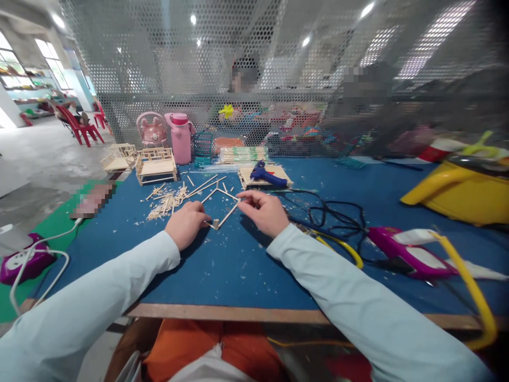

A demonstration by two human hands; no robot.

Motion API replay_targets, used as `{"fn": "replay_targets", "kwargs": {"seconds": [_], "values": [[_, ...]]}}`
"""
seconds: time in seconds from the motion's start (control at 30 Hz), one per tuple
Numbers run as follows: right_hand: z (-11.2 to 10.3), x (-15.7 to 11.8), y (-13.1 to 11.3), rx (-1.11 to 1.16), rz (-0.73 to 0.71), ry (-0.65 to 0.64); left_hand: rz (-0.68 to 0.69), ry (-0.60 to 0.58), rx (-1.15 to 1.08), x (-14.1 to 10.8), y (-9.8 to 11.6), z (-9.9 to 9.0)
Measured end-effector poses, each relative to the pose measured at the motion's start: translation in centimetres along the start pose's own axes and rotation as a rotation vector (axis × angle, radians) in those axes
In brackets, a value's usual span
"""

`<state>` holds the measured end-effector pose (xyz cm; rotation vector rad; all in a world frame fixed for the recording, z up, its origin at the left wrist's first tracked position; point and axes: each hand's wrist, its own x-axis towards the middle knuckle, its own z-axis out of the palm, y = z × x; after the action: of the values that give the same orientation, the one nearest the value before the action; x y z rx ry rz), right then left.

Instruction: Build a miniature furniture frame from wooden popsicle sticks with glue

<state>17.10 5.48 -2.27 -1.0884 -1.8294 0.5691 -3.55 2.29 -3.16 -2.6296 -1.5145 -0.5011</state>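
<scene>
A small four-sided frame of thin wooden sticks (228, 214) lies on the blue tabletop between my hands, turned like a diamond. My left hand (186, 225) pinches its left corner, fingers bent and pressed together. At the opposite corner, my right hand (264, 213) holds the frame between thumb and fingertips. A short upright wooden piece (216, 223) stands at the corner nearest me. Beyond the frame, a blue glue gun (265, 174) rests on a flat wooden piece (246, 179). Loose sticks and a pile of wood scraps (169, 204) lie past my left hand.
Miniature wooden benches (156, 167) and a pink flask (181, 140) stand at the back left, before a perforated metal screen (167, 69). Black cable (338, 212), a purple-and-white device (413, 257) and a yellow container (469, 185) occupy the right. A phone (93, 200) lies left.
</scene>
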Motion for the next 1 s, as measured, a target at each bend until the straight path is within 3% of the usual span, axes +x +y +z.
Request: {"fn": "replay_targets", "kwargs": {"seconds": [0.1, 0.23, 0.43, 0.5, 0.73, 1.0], "values": [[-0.9, 0.6, 0.2, 0.086, 0.013, 0.149, 0.063, -0.028, 0.045, 0.5, -0.3, -0.1], [-1.3, 1.0, 0.3, 0.134, 0.039, 0.217, 0.082, -0.014, 0.036, 0.9, -0.4, 0.1], [-1.7, 0.9, 0.1, 0.016, -0.028, 0.313, -0.02, 0.173, 0.008, 0.6, -0.3, -0.6], [-1.7, 0.8, 0.0, -0.025, -0.055, 0.317, 0.009, 0.166, 0.063, 0.4, -0.4, -1.0], [-1.1, 0.4, -0.4, -0.083, -0.096, 0.263, 0.026, -0.042, 0.102, 0.6, -1.0, -0.4], [-0.8, 0.0, -0.4, -0.132, -0.152, 0.183, 0.022, -0.047, 0.08, 0.6, -1.0, 0.2]]}}
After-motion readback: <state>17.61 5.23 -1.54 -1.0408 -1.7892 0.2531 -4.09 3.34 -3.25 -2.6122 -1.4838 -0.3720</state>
